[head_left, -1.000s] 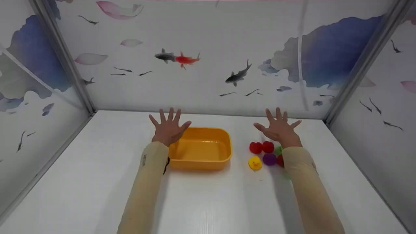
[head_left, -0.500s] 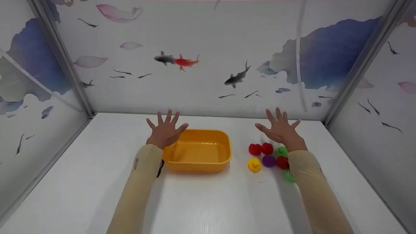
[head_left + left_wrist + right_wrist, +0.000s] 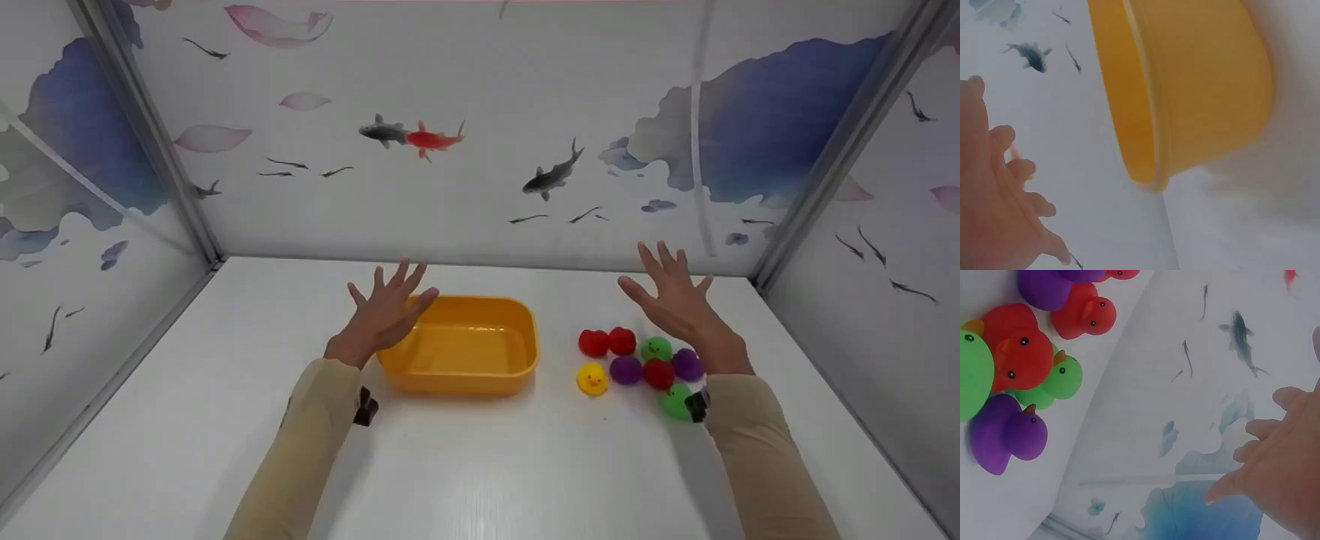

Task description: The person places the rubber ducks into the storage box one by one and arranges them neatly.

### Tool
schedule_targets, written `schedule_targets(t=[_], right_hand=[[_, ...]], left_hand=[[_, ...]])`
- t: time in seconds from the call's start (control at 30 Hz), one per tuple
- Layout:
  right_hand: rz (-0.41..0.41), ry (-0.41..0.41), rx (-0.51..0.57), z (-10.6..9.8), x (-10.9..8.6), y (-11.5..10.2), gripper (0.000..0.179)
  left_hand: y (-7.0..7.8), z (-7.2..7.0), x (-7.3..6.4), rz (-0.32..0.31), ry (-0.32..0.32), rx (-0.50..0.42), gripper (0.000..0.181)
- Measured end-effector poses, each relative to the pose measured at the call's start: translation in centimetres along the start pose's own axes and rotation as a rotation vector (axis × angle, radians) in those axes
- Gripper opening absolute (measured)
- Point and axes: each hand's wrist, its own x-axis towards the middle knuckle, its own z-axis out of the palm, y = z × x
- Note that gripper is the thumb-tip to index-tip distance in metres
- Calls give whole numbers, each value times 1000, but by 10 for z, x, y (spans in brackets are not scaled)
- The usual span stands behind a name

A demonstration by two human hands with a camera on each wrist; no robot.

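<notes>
My left hand (image 3: 386,315) hovers with spread fingers over the left end of a yellow plastic basin (image 3: 461,384). In the left wrist view the basin (image 3: 1213,84) stands beside that hand (image 3: 999,197), apart from it. My right hand (image 3: 675,304), fingers spread too, is raised behind a cluster of rubber ducks. The cluster has a yellow duck (image 3: 592,379), a green duck (image 3: 657,349), a red duck (image 3: 659,373), a purple duck (image 3: 625,370) and several others. From the right wrist, a purple duck (image 3: 1024,427) and a red duck (image 3: 1022,349) show up close. Neither hand holds anything.
A white table (image 3: 480,465) carries the basin and the ducks. Panels printed with fish and petals (image 3: 480,187) enclose it at the back and both sides, with metal posts (image 3: 832,150) at the corners. Dark wrist cameras (image 3: 365,407) sit under both sleeves.
My right hand has shifted right, uncovering more ducks. My left wrist has moved slightly left and the hand has tilted. The basin and ducks have stayed in place.
</notes>
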Motion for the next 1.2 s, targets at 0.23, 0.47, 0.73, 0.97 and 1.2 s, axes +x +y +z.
schedule_targets(t=[0.23,0.47,0.73,0.97,1.2], right_hand=[[21,54,175,4,-31,13,81],[75,103,377,1,-56,36,72],[168,160,482,11,-56,59,78],[291,191,632,28,-44,71,82],[483,97,704,38,-41,84,84]], left_hand=[[-6,-1,-20,-17,-6,-240,74],[-18,10,-34,-39,49,-534,69],[-37,32,-42,-185,94,-683,68],[-50,38,-46,-322,51,-760,65],[-54,49,-43,-381,21,-796,61]])
